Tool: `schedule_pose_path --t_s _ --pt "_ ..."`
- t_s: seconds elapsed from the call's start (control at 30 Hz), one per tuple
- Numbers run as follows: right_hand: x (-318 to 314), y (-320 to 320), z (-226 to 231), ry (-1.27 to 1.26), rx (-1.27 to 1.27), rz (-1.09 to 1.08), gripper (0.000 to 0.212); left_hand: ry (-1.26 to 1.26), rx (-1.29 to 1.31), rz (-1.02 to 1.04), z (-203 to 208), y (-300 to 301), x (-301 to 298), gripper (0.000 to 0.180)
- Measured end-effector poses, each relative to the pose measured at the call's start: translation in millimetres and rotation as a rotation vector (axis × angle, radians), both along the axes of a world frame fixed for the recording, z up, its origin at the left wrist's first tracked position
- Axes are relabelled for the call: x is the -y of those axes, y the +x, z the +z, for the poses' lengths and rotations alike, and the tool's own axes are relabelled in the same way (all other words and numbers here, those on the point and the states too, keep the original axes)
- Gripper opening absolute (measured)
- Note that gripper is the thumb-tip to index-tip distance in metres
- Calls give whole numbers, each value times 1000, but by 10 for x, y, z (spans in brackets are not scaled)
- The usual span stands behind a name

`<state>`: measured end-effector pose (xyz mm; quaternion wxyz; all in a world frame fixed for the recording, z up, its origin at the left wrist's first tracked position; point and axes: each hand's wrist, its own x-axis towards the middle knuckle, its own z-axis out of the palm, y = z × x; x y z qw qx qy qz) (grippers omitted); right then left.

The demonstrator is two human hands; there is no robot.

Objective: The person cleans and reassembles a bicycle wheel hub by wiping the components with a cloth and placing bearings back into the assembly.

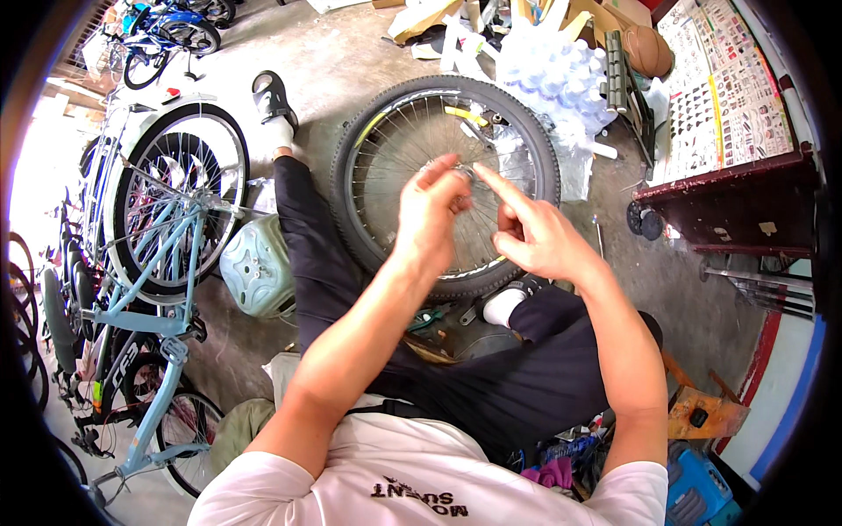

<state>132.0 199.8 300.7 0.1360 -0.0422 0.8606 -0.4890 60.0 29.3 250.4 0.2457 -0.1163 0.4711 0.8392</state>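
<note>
A bicycle wheel (545,140) with a black knobby tyre, dark rim and thin spokes is between my legs. Over its middle, my left hand (431,215) is closed, with its thumb and fingers curled together. A small shiny metal part shows at those fingertips; whether it is held or belongs to the wheel's hub I cannot tell. My right hand (544,235) comes in from the right with its index finger stretched out to that shiny spot. Its other fingers are bent and its thumb stands apart, with nothing visible in its grasp.
At left, a light blue bicycle (151,323) stands among several others, near a pale blue stool (257,266). Clear plastic-wrapped bottles (554,79), a brown ball (647,51) and a dark red cabinet (737,206) are at right. A blue case (697,486) is at lower right.
</note>
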Motion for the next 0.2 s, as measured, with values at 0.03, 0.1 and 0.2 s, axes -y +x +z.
schedule_pose_path --t_s 0.03,0.1,0.2 --pt "-30 -7 55 39 34 27 84 -31 -26 20 -29 -106 24 46" --pt "-161 37 49 52 -57 -80 79 -89 5 63 -63 -202 85 44" --pt "-518 45 29 152 -203 -224 76 -219 6 2 -283 -211 311 47"
